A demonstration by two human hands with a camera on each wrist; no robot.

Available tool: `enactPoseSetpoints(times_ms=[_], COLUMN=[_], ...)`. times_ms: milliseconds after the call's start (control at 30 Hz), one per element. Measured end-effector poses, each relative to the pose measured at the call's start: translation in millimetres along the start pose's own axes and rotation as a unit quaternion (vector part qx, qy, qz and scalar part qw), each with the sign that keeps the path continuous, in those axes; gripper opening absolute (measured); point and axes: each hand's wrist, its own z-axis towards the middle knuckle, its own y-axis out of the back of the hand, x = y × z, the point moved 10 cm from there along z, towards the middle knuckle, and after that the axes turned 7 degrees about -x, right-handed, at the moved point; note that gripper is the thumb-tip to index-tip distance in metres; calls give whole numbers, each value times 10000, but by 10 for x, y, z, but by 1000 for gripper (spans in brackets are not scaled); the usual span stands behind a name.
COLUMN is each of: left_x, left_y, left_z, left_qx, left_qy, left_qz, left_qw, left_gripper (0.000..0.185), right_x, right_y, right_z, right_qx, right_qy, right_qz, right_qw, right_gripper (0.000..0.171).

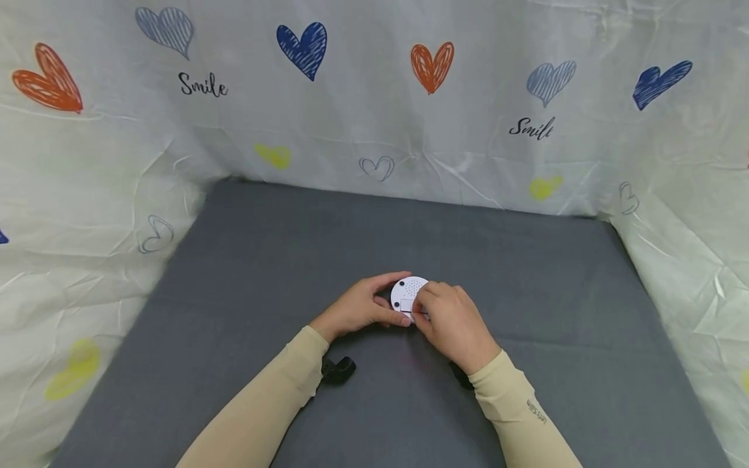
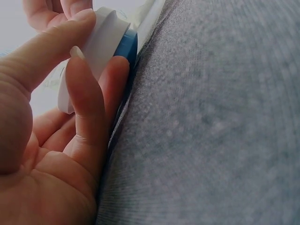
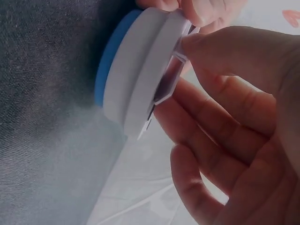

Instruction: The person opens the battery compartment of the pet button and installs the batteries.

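A round white device (image 1: 404, 290) with speaker holes and small dark feet on its upturned face is held above the grey cloth or touching it; I cannot tell which. Its underside is a blue rim (image 3: 110, 61). My left hand (image 1: 358, 307) grips it by the edge, thumb on the near side and fingers round the far side. With thumb and fingers, my right hand (image 1: 455, 324) pinches a small battery cover (image 3: 168, 85), which stands tilted out from the white face. The fingers hide part of the cover and of the opening beneath.
Grey cloth (image 1: 328, 240) covers the table. A white sheet (image 1: 363, 117) printed with hearts and "Smile" hangs behind and at both sides. Black wrist-worn gear (image 1: 339, 370) shows under the left wrist, and a similar dark piece (image 1: 461, 376) under the right.
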Motion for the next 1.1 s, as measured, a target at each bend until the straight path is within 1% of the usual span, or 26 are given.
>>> enactPoseSetpoints(times_ms=[100, 167, 233, 267, 300, 333, 367, 433, 467, 533, 600, 633, 733, 833, 933, 1100], left_x=[0, -13, -19, -17, -15, -13, -13, -11, -9, -13, -17, -17, -19, -19, -30, -37], left_y=[-3, -1, -3, -4, -4, 0, 3, 6, 6, 2, -13, -9, 1, 4, -6, -13], left_z=[10, 21, 30, 34, 38, 40, 40, 36, 34, 29, 29, 22, 10, 10, 10, 0], left_qx=[-26, -41, -41, -39, -47, -68, -84, -106, -111, -109, -83, -86, -105, -97, -88, -109], left_qy=[-10, 6, 31, 56, 76, 86, 79, 64, 61, 27, 5, 5, -5, -20, -60, -98], left_qz=[75, 123, 146, 154, 169, 188, 211, 253, 266, 298, 292, 279, 252, 245, 256, 329], left_qw=[10000, 9999, 9999, 9999, 9998, 9998, 9997, 9996, 9996, 9995, 9995, 9996, 9996, 9997, 9996, 9994], left_gripper=[99, 98, 98, 98, 98, 97, 97, 97, 97, 97, 97, 97, 96, 96, 96, 97], right_x=[-36, -83, -182, -254, -340, -427, -513, -650, -692, -733, -747, -742, -741, -748, -748, -736], right_y=[-4, 1, 1, -2, -12, -28, -51, -123, -167, -249, -297, -313, -339, -366, -373, -369], right_z=[-13, -14, -18, -25, -37, -53, -75, -129, -159, -207, -244, -248, -269, -296, -315, -324], right_qx=[19, 43, 69, 74, 96, 146, 228, 530, 730, 1118, 1348, 1397, 1414, 1343, 1200, 1056], right_qy=[-95, -223, -540, -789, -1090, -1424, -1760, -2355, -2574, -2837, -2977, -3006, -3138, -3249, -3270, -3143], right_qz=[-20, 144, 438, 599, 738, 876, 994, 1221, 1317, 1493, 1626, 1658, 1719, 1799, 1882, 1885], right_qw=[10000, 9996, 9976, 9950, 9912, 9858, 9791, 9627, 9545, 9406, 9310, 9288, 9230, 9187, 9183, 9244], right_gripper=[21, 18, 14, 12, 12, 15, 21, 36, 43, 53, 57, 57, 56, 55, 55, 57])
